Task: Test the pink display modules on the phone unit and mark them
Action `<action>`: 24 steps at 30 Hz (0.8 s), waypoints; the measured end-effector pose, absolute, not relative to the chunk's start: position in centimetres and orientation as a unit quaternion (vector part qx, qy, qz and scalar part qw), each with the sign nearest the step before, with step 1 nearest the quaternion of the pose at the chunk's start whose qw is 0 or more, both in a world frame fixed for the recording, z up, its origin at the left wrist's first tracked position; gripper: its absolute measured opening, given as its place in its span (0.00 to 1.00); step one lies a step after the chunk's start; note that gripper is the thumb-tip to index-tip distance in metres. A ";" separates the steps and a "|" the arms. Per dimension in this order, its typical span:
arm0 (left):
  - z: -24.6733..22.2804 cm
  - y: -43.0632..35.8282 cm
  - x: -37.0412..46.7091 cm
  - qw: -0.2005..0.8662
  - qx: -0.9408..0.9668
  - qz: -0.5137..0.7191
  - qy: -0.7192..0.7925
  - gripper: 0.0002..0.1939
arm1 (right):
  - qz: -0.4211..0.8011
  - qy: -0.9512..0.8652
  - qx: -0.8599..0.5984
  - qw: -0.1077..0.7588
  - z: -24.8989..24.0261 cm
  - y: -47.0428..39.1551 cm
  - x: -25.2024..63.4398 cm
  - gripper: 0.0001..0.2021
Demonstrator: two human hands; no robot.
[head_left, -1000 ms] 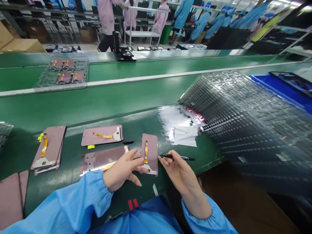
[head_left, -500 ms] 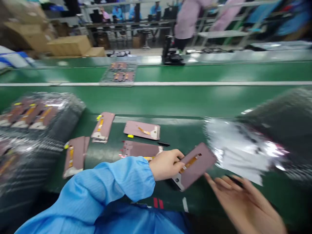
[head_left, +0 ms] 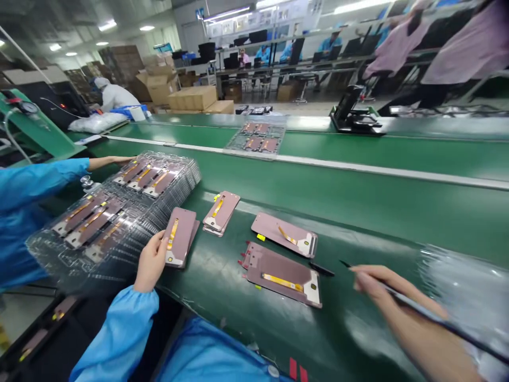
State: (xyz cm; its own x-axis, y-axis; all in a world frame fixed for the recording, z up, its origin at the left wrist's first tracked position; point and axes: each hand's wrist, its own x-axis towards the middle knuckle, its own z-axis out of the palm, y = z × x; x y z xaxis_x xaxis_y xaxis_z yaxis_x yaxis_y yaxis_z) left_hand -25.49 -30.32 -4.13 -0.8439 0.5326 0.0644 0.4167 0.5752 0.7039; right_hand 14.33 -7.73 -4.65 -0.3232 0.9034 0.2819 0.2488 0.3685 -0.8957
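Note:
At the left of the bench, my left hand (head_left: 150,260) is closed on the edge of a pinkish-brown phone screen panel (head_left: 181,236) with a gold flex cable. This panel overlaps another beneath it. Blurred at the right, my right hand (head_left: 409,313) grips a slim dark pointed tool (head_left: 409,303), its tip pointing left. Between my hands lie a small pile of panels (head_left: 221,210), a panel pile with yellow tape (head_left: 284,232), and a nearer pile with red tabs (head_left: 284,270). A short black stick-like item (head_left: 322,269) rests against these piles.
Clear plastic trays (head_left: 169,212) holding panels are stacked at the left, where another person's hand (head_left: 123,159) touches them. A panel tray (head_left: 258,139) lies across the bench. Clear plastic trays (head_left: 469,292) stand at the right, near a black stand (head_left: 353,114) farther back.
The view has swung left and up. My left hand has moved from mid-bench to the left panel pile. My right hand has moved away from the panel held earlier, still gripping the tool.

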 end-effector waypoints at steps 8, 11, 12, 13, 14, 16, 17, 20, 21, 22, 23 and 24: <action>-6.8 -30.8 -26.6 -0.049 0.299 0.267 0.915 0.22 | -0.214 -0.909 -0.290 0.210 -7.1 -5.1 13.1 0.15; -7.6 -30.1 -25.2 -0.091 0.331 0.199 0.918 0.37 | -0.253 -0.901 -0.308 0.172 -8.8 -4.2 14.3 0.14; -7.7 -29.7 -24.7 -0.102 0.342 0.163 0.920 0.42 | -0.253 -0.902 -0.310 0.165 -9.3 -3.9 14.5 0.14; -7.7 -29.4 -24.2 -0.110 0.351 0.129 0.921 0.44 | -0.248 -0.904 -0.309 0.163 -9.9 -3.6 14.8 0.14; -7.5 -29.2 -23.8 -0.112 0.355 0.102 0.922 0.43 | -0.242 -0.906 -0.307 0.164 -10.3 -3.3 15.0 0.14; -7.0 -28.9 -23.3 -0.100 0.354 0.082 0.926 0.38 | -0.232 -0.908 -0.300 0.175 -10.9 -2.9 15.3 0.15; -6.7 -28.9 -23.1 -0.088 0.355 0.083 0.927 0.35 | -0.231 -0.908 -0.298 0.184 -10.9 -2.8 15.4 0.16; -5.9 -29.9 -22.9 -0.050 0.373 0.098 0.921 0.34 | -0.234 -0.900 -0.294 0.222 -10.3 -2.9 15.2 0.17; -5.8 -30.5 -22.7 -0.041 0.381 0.102 0.918 0.33 | -0.232 -0.897 -0.289 0.240 -9.8 -3.1 14.8 0.17; -5.7 -31.1 -22.4 -0.033 0.387 0.106 0.915 0.33 | -0.220 -0.900 -0.276 0.258 -9.2 -3.5 14.3 0.17; -5.7 -31.7 -22.2 -0.027 0.392 0.111 0.913 0.32 | -0.197 -0.907 -0.253 0.274 -8.6 -4.1 13.5 0.17; -5.8 -32.3 -21.8 -0.021 0.396 0.115 0.911 0.32 | -0.162 -0.918 -0.222 0.288 -7.9 -4.8 12.5 0.17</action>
